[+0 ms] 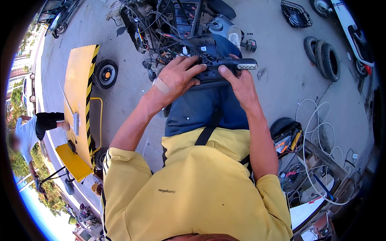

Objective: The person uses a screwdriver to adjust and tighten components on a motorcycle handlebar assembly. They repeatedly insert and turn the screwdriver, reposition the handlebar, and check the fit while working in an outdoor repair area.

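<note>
Spreading beneath both grips is the ground (275, 90), grey and dusty. Well off to the left of the left grip (177, 76), a yellow cart (74, 84) stands on it. Just beyond the two grips is a stripped frame (185, 20), tangled with wires and close by, perhaps to keep its leads within reach. Far to the right of the right grip (240, 82), three tyres (321, 60) lean together, likely so that they take up little room.

Between the grips, across the blue trousers (193, 116), lies the black unit (213, 71); the lap appears to serve as a rest that takes its weight. The right grip grasps its right end, thumb on top and fingers passing behind, presumably to steady it. The left grip touches its left part with partly bent fingers; whether it clasps or merely presses, I cannot tell.

The unit is long, dark and matt, with a recessed middle. At its end, just past the right thumb, a lamp (247, 66) shows a rounded clear lens over a row of small bright cells. Smallest is a pale plaster (161, 85) on the wrist behind the left grip.
</note>
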A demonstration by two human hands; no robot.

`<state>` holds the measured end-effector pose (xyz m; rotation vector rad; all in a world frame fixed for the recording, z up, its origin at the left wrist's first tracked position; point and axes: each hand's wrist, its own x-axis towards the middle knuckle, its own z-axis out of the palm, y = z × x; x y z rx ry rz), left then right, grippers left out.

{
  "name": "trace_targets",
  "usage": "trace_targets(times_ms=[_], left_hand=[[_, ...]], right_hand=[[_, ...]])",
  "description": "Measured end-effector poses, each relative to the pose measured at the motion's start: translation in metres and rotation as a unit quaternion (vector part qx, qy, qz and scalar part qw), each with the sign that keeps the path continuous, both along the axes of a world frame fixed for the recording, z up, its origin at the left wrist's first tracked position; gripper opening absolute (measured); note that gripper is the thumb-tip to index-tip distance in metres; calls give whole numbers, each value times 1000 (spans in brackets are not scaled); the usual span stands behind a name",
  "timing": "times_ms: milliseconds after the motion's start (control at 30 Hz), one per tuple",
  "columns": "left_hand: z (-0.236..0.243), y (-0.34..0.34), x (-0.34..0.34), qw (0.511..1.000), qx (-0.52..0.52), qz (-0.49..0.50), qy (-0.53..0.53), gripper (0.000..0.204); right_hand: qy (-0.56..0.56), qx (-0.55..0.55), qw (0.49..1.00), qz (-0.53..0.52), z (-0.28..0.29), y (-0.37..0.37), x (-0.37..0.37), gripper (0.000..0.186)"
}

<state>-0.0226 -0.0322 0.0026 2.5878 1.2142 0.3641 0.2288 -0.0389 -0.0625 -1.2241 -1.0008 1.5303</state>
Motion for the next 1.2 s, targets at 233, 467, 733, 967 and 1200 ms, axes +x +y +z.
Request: trace_targets(times_ms=[233, 467, 733, 967, 1200], left_hand=[[-10, -3, 3, 998, 61, 13, 1, 69], [-7, -3, -4, 979, -36, 197, -38, 83], [-3, 0, -5, 987, -19, 153, -35, 84], [-8, 2, -13, 978, -96, 175, -65, 77], [1, 26, -8, 974, -130, 178, -54, 69]], right_hand=[[1, 1, 994, -109, 1, -4, -22, 76], [-12, -48, 993, -107, 11, 2, -23, 71], [-10, -88, 989, -119, 8, 2, -23, 72], [-48, -70, 989, -120, 15, 7, -27, 73], [-25, -81, 989, -123, 18, 28, -20, 71]])
